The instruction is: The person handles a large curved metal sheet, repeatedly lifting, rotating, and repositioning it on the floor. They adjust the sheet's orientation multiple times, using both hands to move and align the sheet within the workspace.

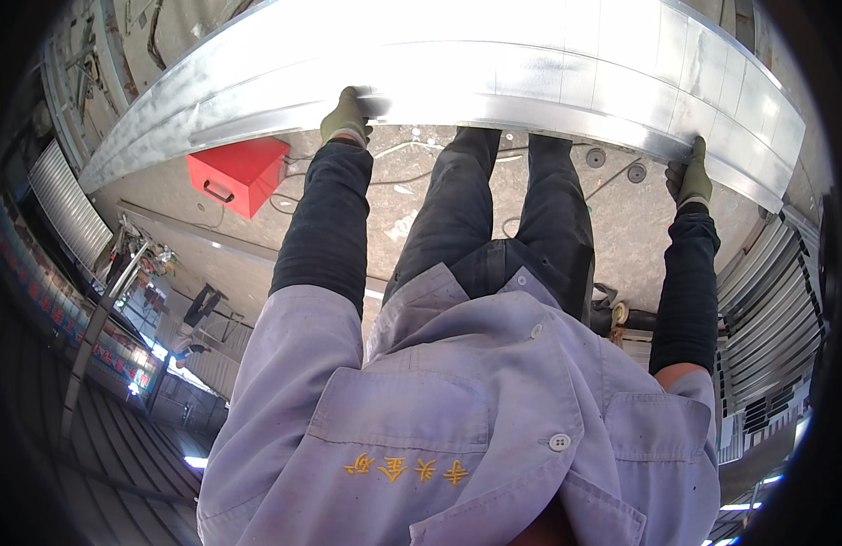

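A long silver sheet-metal panel (pixel 530 77) stretches across the top of the head view, its surface washed out by glare and marked with thin lines. My left hand (pixel 345 116), in an olive glove, grips the panel's near edge left of the middle. Toward the panel's right end, my right hand (pixel 690 173), gloved the same way, is closed on that edge with its thumb on top. Fingers under the sheet are mostly hidden from sight.
Below the panel's left part, a red metal box (pixel 243 177) with a black handle sits on the concrete floor. Cables (pixel 412 177) and two dark round discs (pixel 596 157) lie near my legs. Long metal profiles (pixel 771 300) are stacked at right. Another person (pixel 192 350) is far left.
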Action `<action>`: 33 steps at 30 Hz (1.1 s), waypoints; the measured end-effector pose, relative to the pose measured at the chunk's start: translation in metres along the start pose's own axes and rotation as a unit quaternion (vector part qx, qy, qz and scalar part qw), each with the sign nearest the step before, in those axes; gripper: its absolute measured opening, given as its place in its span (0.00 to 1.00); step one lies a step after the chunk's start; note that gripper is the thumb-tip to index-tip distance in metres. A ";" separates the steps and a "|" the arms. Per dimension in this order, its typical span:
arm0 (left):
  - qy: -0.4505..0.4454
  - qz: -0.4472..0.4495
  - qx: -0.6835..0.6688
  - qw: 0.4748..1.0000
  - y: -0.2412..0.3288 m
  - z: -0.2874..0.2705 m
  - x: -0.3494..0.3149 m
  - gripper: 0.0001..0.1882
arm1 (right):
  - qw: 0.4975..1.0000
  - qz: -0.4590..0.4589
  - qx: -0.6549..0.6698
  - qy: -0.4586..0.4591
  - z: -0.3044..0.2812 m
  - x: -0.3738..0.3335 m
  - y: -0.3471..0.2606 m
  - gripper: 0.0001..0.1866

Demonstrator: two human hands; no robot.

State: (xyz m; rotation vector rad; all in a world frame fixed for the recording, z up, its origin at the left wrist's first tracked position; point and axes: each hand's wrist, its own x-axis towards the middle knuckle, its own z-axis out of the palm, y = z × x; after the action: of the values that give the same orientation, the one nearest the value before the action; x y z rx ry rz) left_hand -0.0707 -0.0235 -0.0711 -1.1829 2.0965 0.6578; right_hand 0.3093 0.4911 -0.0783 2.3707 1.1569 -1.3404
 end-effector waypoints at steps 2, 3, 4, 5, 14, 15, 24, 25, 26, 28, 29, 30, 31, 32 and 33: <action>-0.006 0.014 0.013 1.000 0.002 0.000 0.001 0.33 | 1.000 -0.002 0.013 0.011 0.002 -0.001 0.001 0.40; -0.021 0.054 0.072 0.996 0.006 0.002 0.000 0.30 | 1.000 0.003 0.019 -0.022 -0.003 0.003 0.004 0.39; -0.046 0.098 0.133 0.985 0.010 0.005 -0.005 0.27 | 0.999 0.010 0.028 -0.044 -0.015 0.014 0.010 0.39; -0.069 0.165 0.209 0.962 0.012 0.007 0.000 0.26 | 0.997 0.011 0.038 -0.065 -0.029 0.027 0.013 0.39; -0.157 -0.004 0.023 0.987 -0.001 -0.015 0.046 0.27 | 0.993 -0.028 -0.110 0.027 -0.002 -0.003 -0.011 0.51; -0.158 -0.025 0.015 0.987 0.001 -0.012 0.046 0.28 | 0.996 -0.030 -0.080 0.040 -0.005 -0.014 -0.015 0.50; -0.158 -0.023 0.003 0.987 -0.007 -0.001 0.080 0.29 | 0.999 -0.003 -0.036 0.037 -0.007 -0.014 -0.009 0.43; -0.145 -0.018 -0.007 0.989 -0.008 -0.005 0.083 0.30 | 0.999 0.000 -0.034 0.032 -0.005 -0.014 -0.011 0.42; -0.142 -0.018 -0.019 0.990 -0.013 -0.011 0.085 0.27 | 0.999 0.002 -0.035 0.025 -0.001 -0.014 -0.013 0.41; -0.158 0.008 -0.015 0.987 -0.027 -0.023 0.097 0.21 | 0.998 -0.014 -0.064 0.005 0.016 -0.002 -0.013 0.34; -0.177 0.040 0.010 0.983 -0.037 -0.024 0.104 0.19 | 0.988 -0.057 -0.145 0.002 0.014 0.016 -0.006 0.29; -0.208 0.122 0.093 0.966 -0.036 -0.024 0.115 0.18 | 0.934 -0.148 -0.326 0.000 0.004 0.049 0.012 0.23; -0.211 0.378 0.329 0.839 -0.032 -0.037 0.133 0.18 | 0.851 -0.232 -0.471 -0.007 -0.002 0.069 0.028 0.17; -0.176 0.641 0.416 0.620 -0.024 -0.044 0.147 0.19 | 0.778 -0.300 -0.551 -0.015 -0.012 0.086 0.041 0.11; -0.172 0.493 0.454 0.722 -0.025 -0.015 0.129 0.17 | 0.803 -0.297 -0.517 -0.014 -0.026 0.089 0.037 0.15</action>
State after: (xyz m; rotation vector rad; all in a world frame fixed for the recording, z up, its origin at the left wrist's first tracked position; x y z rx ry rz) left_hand -0.1042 -0.1170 -0.1581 0.6320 2.1185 0.1295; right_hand 0.3780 0.5270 -0.1407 1.2166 2.0184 -0.5138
